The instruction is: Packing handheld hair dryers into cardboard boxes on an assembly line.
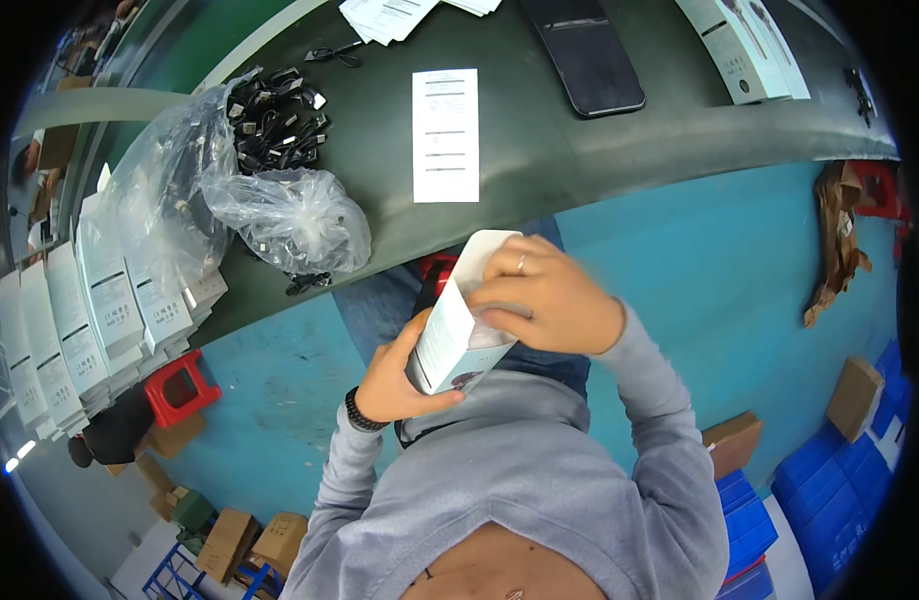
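Grey sweatshirt [490,470] lies nearest the head cam, just below both grips. L hand [392,378] has the white box [446,342] clasped: thumb along the near end, fingers round its L side. Box sits tilted over the lap, off the near edge of the counter [540,175].

Main risk, as I'd judge it: L grip slackens or R hand [550,295] pushes too hard — box tips & drops, b/c only jeans [358,320] show under it. Knuckles against the raised flap [488,250] could crease it; the pale item [488,335] at the mouth might snag on the wall.

Pose: L forearm comes up from below, wrist near the box's base. R elbow out wide, forearm angled in, palm down, fingers curled at the open mouth — can't tell if they're pinching anything. Leaflet [446,135] lies beyond the grips, black cables [275,120] farther L.
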Action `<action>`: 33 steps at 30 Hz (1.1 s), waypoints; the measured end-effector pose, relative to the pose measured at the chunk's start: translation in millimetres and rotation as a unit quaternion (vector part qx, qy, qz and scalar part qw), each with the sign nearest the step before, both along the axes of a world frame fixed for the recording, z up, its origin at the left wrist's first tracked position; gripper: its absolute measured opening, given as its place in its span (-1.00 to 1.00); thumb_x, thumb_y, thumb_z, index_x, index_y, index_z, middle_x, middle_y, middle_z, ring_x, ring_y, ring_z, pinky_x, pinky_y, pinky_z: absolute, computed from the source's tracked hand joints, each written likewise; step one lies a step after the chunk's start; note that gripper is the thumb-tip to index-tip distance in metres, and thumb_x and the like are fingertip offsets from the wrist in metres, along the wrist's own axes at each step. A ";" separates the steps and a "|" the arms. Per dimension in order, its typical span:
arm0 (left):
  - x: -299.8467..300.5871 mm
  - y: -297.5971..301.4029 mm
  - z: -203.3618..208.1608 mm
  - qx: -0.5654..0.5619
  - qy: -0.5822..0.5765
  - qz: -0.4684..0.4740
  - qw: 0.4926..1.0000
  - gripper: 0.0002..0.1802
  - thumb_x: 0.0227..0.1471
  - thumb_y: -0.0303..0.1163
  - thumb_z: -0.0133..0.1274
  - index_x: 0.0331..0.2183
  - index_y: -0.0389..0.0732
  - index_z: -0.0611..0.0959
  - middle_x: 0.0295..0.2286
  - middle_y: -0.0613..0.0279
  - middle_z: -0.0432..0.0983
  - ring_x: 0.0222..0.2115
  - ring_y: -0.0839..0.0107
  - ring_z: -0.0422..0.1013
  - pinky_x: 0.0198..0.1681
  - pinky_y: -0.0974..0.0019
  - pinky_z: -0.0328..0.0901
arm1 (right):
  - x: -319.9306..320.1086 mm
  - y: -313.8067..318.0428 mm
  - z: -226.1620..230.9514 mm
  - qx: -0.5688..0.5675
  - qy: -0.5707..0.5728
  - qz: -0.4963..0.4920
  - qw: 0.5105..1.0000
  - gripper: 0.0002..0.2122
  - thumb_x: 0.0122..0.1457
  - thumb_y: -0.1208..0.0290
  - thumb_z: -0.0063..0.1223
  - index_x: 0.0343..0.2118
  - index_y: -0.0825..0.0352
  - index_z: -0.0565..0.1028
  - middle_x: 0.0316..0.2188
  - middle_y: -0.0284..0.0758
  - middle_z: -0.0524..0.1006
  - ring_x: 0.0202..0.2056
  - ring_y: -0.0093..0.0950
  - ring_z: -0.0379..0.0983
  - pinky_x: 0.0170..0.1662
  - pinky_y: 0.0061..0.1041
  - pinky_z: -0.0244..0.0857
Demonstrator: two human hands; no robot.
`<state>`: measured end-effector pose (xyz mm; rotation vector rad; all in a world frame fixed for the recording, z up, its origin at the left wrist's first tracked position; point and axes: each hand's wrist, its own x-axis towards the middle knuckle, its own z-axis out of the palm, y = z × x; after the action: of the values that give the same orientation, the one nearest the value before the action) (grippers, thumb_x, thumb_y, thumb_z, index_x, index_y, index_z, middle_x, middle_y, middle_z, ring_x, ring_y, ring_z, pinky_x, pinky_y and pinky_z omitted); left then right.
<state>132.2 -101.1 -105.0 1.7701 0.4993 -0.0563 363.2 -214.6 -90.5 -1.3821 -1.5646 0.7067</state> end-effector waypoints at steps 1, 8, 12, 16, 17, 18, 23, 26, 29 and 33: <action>2.7 -0.9 4.0 0.016 0.013 -0.015 1.000 0.03 -0.41 -0.21 0.36 0.09 -0.28 0.21 -0.20 -0.06 0.46 -0.17 0.13 0.45 -0.09 0.26 0.30 | -10.4 0.1 -3.0 -0.025 -0.056 -0.037 0.997 -0.73 -0.12 0.61 0.02 -0.27 0.35 0.52 -0.41 -0.19 0.52 -0.36 -0.32 0.45 -0.21 -0.38 0.25; 0.3 -0.4 1.5 0.062 -0.007 0.015 0.998 0.02 -0.39 -0.19 0.33 0.10 -0.26 0.19 -0.22 -0.12 0.46 -0.19 0.05 0.46 -0.13 0.24 0.33 | -16.3 -2.8 -2.6 -0.061 0.107 -0.150 0.981 -0.79 0.02 0.57 0.00 -0.24 0.41 0.45 -0.33 -0.19 0.51 -0.22 -0.33 0.44 -0.06 -0.39 0.24; -2.0 -12.4 -3.4 0.030 -0.038 0.058 0.997 0.08 -0.39 -0.19 0.34 0.13 -0.25 0.12 -0.15 -0.13 0.42 -0.16 0.03 0.43 -0.11 0.23 0.31 | -38.7 -20.0 -25.3 0.080 0.308 -0.295 0.901 -0.59 0.12 0.37 0.04 0.00 0.45 0.27 -0.02 -0.12 0.34 0.02 -0.32 0.30 0.09 -0.36 0.14; 4.5 -29.4 -5.7 0.033 -0.065 0.040 0.997 0.24 -0.40 -0.10 0.35 0.18 -0.22 -0.05 0.06 -0.22 0.11 0.04 -0.06 0.21 0.06 0.11 0.15 | -82.1 -26.1 -38.8 -0.008 0.463 -0.256 0.848 -0.48 0.13 0.31 0.07 0.07 0.46 0.17 0.08 -0.13 0.23 0.09 -0.42 0.19 0.10 -0.42 0.08; 6.2 -33.7 -12.6 0.111 -0.153 0.073 0.979 0.28 -0.42 -0.07 0.37 0.19 -0.21 -0.07 0.08 -0.23 0.05 0.07 -0.12 0.12 0.08 0.04 0.09 | -87.1 -27.9 -42.7 -0.011 0.462 -0.252 0.850 -0.48 0.13 0.31 0.07 0.07 0.46 0.17 0.08 -0.13 0.23 0.09 -0.42 0.19 0.10 -0.42 0.08; 8.0 -37.4 -17.0 0.187 -0.237 0.105 0.948 0.32 -0.45 -0.04 0.38 0.20 -0.20 -0.10 0.10 -0.23 -0.02 0.11 -0.17 0.03 0.11 -0.03 0.04 | -90.8 -29.5 -45.7 0.021 0.476 -0.236 0.847 -0.49 0.14 0.30 0.05 0.08 0.44 0.17 0.07 -0.11 0.24 0.07 -0.40 0.22 0.08 -0.42 0.12; 18.7 -24.2 5.2 0.274 -0.182 0.070 0.942 -0.41 -0.14 0.03 0.06 -0.12 -0.16 0.51 -0.01 0.01 0.25 0.12 -0.20 -0.04 0.14 -0.21 -0.20 | -90.0 -22.5 -51.4 0.076 0.414 -0.203 0.884 -0.58 0.18 0.26 -0.01 0.03 0.39 0.29 0.05 -0.06 0.29 0.00 -0.37 0.32 0.02 -0.42 0.21; 14.6 -10.4 8.6 0.299 -0.165 0.000 0.940 -0.52 -0.14 -0.03 0.06 -0.24 -0.19 0.58 -0.12 0.18 0.41 0.13 -0.14 -0.03 0.14 -0.24 -0.24 | -85.1 -29.0 -54.3 0.059 0.372 -0.191 0.907 -0.68 0.16 0.28 0.01 -0.11 0.40 0.42 0.04 -0.03 0.30 0.01 -0.33 0.33 0.01 -0.43 0.22; 14.7 -10.2 7.5 0.260 -0.166 0.032 0.951 -0.61 -0.09 -0.09 0.04 -0.29 -0.18 0.60 -0.20 0.25 0.48 0.12 -0.08 0.02 0.14 -0.23 -0.25 | -74.7 -28.5 -44.6 0.023 0.223 -0.164 0.961 -0.72 0.14 0.29 0.02 -0.21 0.41 0.49 0.02 -0.02 0.31 -0.03 -0.28 0.37 -0.02 -0.42 0.24; 24.6 -9.0 6.1 0.224 -0.206 0.072 0.950 -0.74 -0.05 -0.22 0.02 -0.36 -0.17 0.61 -0.28 0.27 0.50 0.06 -0.04 0.11 0.15 -0.13 -0.17 | -68.5 -22.4 -29.5 -0.028 0.207 -0.147 0.967 -0.73 0.13 0.29 0.01 -0.22 0.41 0.49 -0.01 -0.05 0.33 -0.11 -0.26 0.39 -0.09 -0.42 0.27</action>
<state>156.7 -110.1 -98.9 2.1065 0.3476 0.5603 294.7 -237.0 -120.1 -1.3651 -0.9953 0.7981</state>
